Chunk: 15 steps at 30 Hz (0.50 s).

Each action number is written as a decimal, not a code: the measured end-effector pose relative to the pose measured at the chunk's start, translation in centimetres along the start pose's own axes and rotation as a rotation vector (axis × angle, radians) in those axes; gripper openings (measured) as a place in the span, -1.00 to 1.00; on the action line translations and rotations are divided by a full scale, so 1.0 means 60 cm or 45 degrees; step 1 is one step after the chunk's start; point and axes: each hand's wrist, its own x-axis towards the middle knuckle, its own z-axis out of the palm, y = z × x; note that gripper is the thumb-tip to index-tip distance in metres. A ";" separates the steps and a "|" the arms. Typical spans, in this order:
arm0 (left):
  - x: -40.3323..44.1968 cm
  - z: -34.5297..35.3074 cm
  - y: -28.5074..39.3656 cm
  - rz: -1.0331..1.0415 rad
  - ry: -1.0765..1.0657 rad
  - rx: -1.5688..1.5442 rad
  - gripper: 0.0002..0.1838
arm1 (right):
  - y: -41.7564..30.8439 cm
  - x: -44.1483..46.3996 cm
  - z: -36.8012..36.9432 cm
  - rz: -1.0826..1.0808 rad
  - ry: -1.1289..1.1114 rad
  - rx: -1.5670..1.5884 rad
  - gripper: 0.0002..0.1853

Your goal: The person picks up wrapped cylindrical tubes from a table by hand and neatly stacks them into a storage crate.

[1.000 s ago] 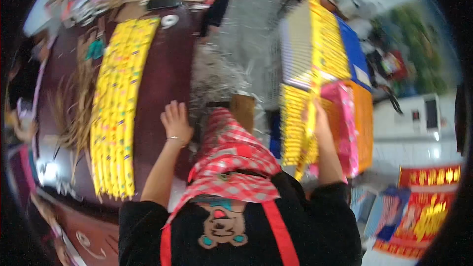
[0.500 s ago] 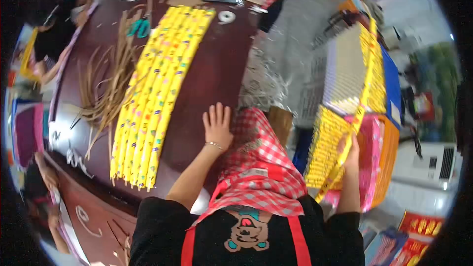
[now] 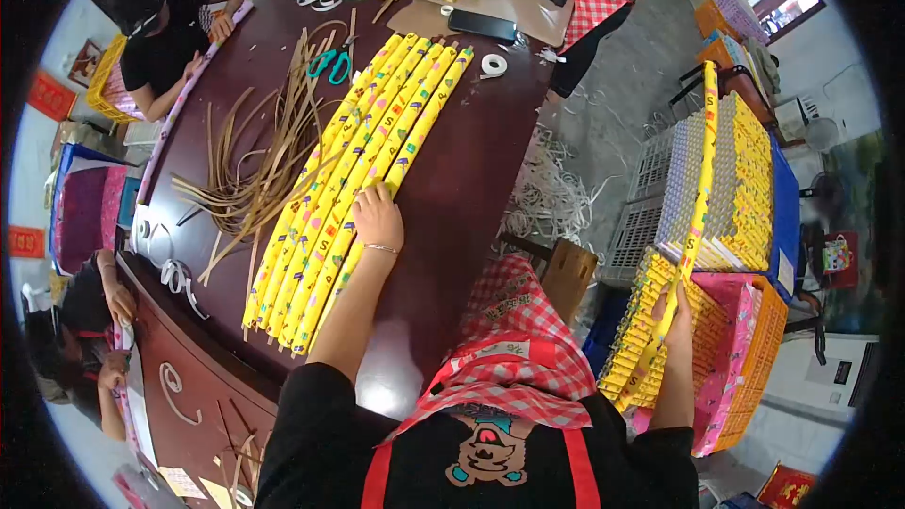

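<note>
- Yellow row of rolls (image 3: 339,187) as landmark, lying side by side on the dark table (image 3: 457,170); well to the left of it, a person in black (image 3: 156,52) with hands at a lilac roll (image 3: 184,99).
- Just left of the row, partly against its edge: loose brown strips (image 3: 271,177), spread in a tangle.
- Above these, near the row's upper left side: teal-handled scissors (image 3: 348,66), lying unused.
- On the row itself, at the right side near mid-length: left hand (image 3: 379,219), palm down, fingers bent onto the rolls; resting or gripping, cannot tell.
- Beyond the row's upper end, to the right: a dark phone (image 3: 483,25) and, nearer, a white tape ring (image 3: 493,73).
- Well to the right of the row, off the table: a lower pile of yellow rolls (image 3: 641,320), with a single yellow roll (image 3: 702,179) slanting across in front, closed firmly in the right hand (image 3: 675,324).
- Farther right of the row: a taller stack of yellow rolls (image 3: 749,188), and below it an orange basket (image 3: 765,358) with a pink lining.
- Apparently well advanced, judging by the many rolls already covered and stacked; still apart from the stacks, the row and the single held roll; amount remaining, impossible to tell.
</note>
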 end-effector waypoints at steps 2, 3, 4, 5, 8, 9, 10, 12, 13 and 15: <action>0.007 0.021 0.012 -0.107 -0.119 0.161 -0.74 | 0.011 0.003 -0.004 -0.029 0.022 -0.040 -0.66; 0.007 0.020 0.015 -0.081 -0.097 0.156 -0.79 | 0.012 0.006 -0.004 -0.043 0.016 -0.093 -0.67; 0.004 0.019 0.019 -0.080 -0.096 0.151 -0.79 | 0.011 0.006 -0.006 -0.056 0.011 -0.147 -0.67; -0.001 0.018 0.023 -0.096 -0.126 0.044 -0.79 | 0.009 0.006 -0.007 -0.055 0.012 -0.150 -0.69; -0.018 -0.020 0.026 -0.167 -0.269 -0.336 -0.76 | -0.003 0.006 -0.007 -0.081 0.026 -0.237 -0.68; -0.023 -0.039 0.024 -0.170 -0.396 -0.534 -0.70 | -0.003 0.010 -0.008 -0.087 0.024 -0.226 -0.68; -0.027 -0.056 0.022 -0.169 -0.521 -0.731 -0.63 | -0.004 0.015 -0.008 -0.079 0.063 -0.243 -0.70; -0.028 -0.084 0.018 -0.103 -0.500 -0.865 -0.60 | -0.010 0.025 -0.007 -0.079 0.117 -0.252 -0.71; -0.025 -0.104 0.018 -0.039 -0.489 -0.939 -0.59 | -0.017 0.032 0.000 -0.105 0.111 -0.353 -0.73; -0.016 -0.134 0.016 0.133 -0.437 -0.982 -0.60 | -0.039 0.048 -0.001 -0.130 0.108 -0.453 -0.76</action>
